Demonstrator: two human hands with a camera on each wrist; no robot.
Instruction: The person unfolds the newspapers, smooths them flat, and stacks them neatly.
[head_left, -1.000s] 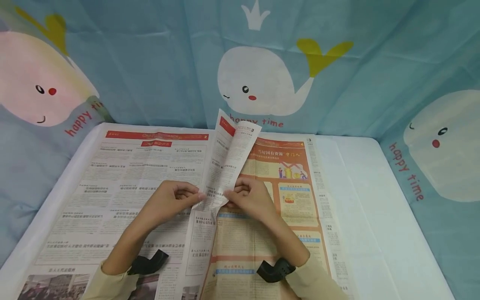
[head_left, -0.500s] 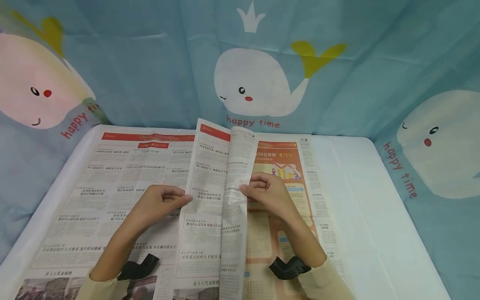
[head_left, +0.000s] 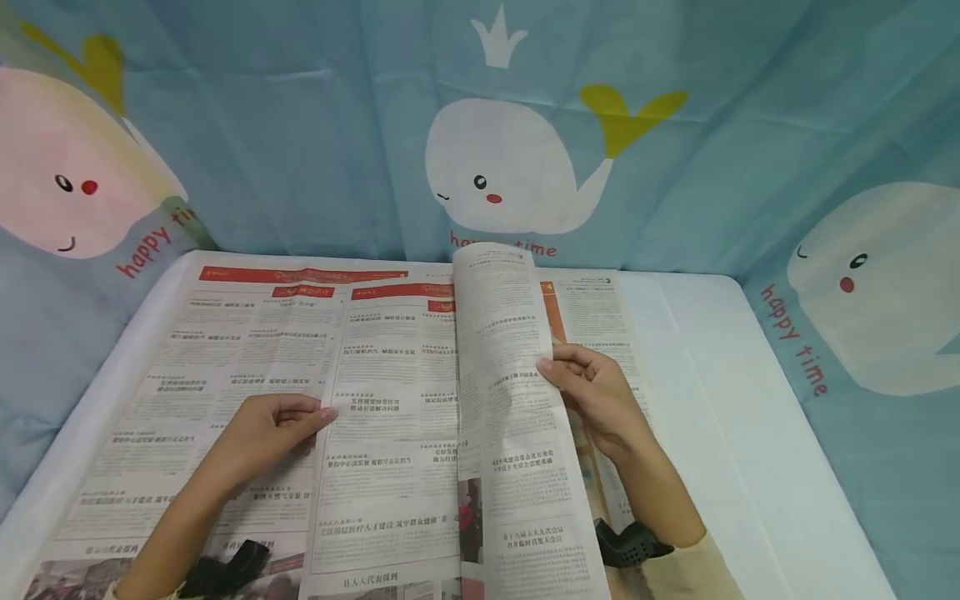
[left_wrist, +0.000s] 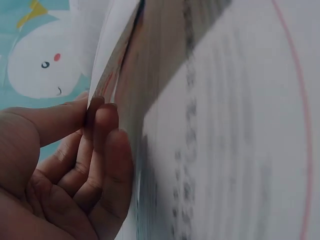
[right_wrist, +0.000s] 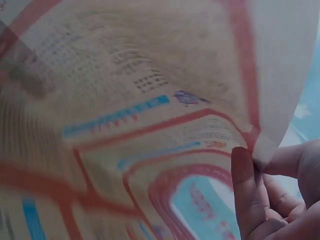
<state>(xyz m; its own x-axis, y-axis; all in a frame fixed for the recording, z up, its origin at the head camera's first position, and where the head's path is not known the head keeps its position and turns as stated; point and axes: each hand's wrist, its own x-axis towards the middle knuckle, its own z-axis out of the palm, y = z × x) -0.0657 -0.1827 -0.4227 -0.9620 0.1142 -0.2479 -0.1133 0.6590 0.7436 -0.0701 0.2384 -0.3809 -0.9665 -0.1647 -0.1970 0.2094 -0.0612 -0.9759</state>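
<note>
A raised newspaper sheet (head_left: 390, 417) is spread between both hands, over other newspaper pages lying on the table. My left hand (head_left: 273, 429) pinches its left edge between thumb and fingers, as the left wrist view also shows on the thin paper edge (left_wrist: 100, 75). On the other side, my right hand (head_left: 600, 392) pinches the right edge of a curling page (head_left: 510, 375). In the right wrist view, the orange-and-yellow printed back of that page (right_wrist: 150, 120) bows away from the thumb and fingers.
More newspaper (head_left: 195, 400) lies flat to the left, and another page (head_left: 600, 312) shows at the right. Beneath is a white table (head_left: 720, 400). Blue cloth (head_left: 300, 167) printed with whales hangs behind and along both sides. Black wrist cameras (head_left: 633, 542) sit on both wrists.
The hands have moved apart, left hand leftward and right hand rightward. The sheet, narrow and bunched one second ago, is now spread wide, and its right page curls rightward.
</note>
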